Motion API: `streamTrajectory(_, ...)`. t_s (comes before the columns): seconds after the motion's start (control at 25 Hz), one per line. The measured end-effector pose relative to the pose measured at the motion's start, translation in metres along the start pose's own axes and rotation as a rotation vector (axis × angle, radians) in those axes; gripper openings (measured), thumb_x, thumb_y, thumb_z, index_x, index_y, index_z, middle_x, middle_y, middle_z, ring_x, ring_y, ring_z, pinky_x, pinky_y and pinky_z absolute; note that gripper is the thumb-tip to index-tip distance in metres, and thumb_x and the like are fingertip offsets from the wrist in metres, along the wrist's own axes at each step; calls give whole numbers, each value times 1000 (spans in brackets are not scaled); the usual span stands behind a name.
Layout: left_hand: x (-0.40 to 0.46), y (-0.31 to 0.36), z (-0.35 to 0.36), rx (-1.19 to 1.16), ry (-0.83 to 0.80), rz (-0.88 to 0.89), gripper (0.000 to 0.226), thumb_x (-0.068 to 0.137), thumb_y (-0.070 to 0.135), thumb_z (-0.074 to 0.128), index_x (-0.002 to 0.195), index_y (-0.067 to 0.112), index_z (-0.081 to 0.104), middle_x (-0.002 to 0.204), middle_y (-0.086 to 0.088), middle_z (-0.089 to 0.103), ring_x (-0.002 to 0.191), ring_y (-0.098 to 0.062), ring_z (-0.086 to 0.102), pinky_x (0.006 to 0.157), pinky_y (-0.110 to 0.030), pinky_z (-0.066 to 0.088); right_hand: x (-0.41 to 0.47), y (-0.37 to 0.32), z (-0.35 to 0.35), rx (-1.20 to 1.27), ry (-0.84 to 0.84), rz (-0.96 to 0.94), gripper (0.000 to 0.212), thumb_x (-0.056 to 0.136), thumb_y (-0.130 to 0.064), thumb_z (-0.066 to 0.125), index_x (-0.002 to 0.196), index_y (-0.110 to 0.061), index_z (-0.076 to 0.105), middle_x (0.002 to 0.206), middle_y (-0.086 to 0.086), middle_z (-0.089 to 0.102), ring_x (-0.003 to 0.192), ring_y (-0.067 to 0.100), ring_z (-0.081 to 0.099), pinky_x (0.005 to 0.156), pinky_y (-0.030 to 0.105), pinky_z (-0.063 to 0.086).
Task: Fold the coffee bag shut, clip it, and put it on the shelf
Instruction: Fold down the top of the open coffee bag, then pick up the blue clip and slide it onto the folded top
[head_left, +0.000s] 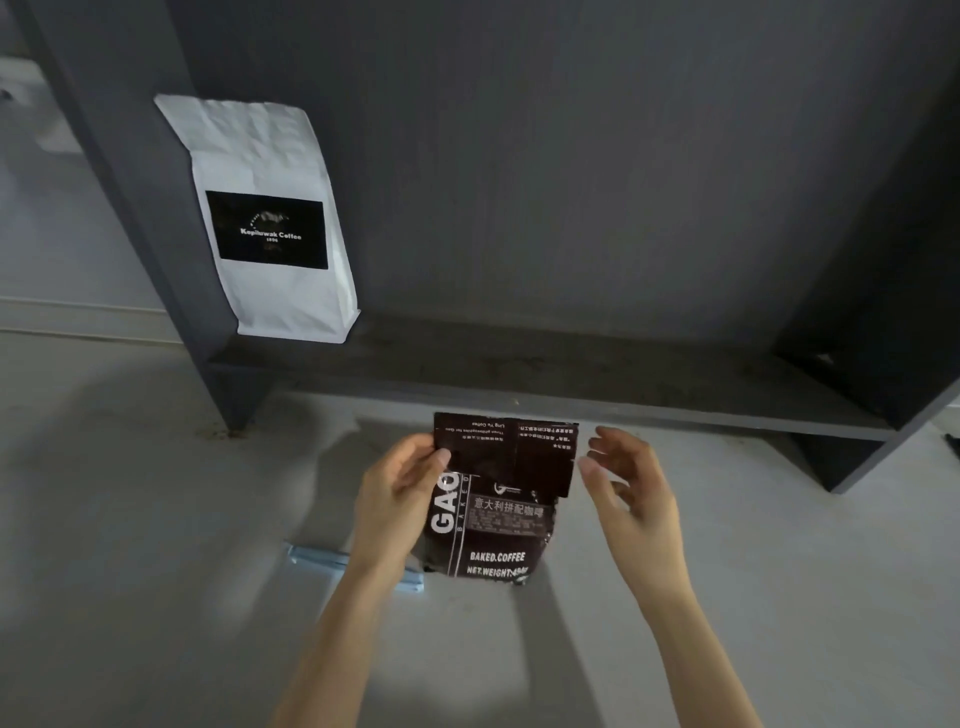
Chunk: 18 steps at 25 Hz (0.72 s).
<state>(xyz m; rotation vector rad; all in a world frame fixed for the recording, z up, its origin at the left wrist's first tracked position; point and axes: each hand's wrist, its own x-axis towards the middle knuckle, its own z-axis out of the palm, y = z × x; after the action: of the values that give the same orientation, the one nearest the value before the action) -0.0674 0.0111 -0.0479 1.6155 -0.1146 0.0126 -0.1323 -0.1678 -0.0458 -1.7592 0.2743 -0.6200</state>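
Below the dark shelf (519, 364), the black coffee bag (493, 519) stands on the bench (156, 519), top folded over; left hand (395, 499) pinches its edge, right hand (628, 493) hovers open beside it.

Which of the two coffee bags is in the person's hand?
The dark brown coffee bag, held by the left hand in front of the shelf. The white coffee bag stands untouched on the shelf.
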Motion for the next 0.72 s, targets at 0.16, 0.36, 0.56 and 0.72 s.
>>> streamTrajectory(0.16,9,15,-28,-37,142,8,21,79,17,62,70,36,64,67,17,69,81,-17,62,82,-40,48,-3,4,16,82,42,74,13,88,-19,50,91,-31,54,90,-10,63,83,3,60,66,6,46)
streamTrajectory(0.36,13,28,-62,-86,302,53,31,82,8,56,66,34,62,59,27,67,64,1,62,74,-34,47,-18,20,61,-99,-215,163,25,84,-6,53,70,-27,56,76,-8,64,64,-7,58,56,2,42)
streamTrajectory(0.56,11,28,-87,-131,412,32,39,81,9,57,60,41,64,58,15,67,67,-5,58,79,-39,46,-45,34,117,-418,-613,77,20,78,-19,63,97,-14,63,107,7,63,99,20,58,83,19,44)
streamTrajectory(0.72,10,25,-97,-138,439,35,39,81,8,57,61,41,65,64,7,60,76,-18,55,80,-42,44,-55,44,139,-684,-767,-67,34,81,-30,58,111,-16,52,123,8,48,115,25,42,99,37,36)
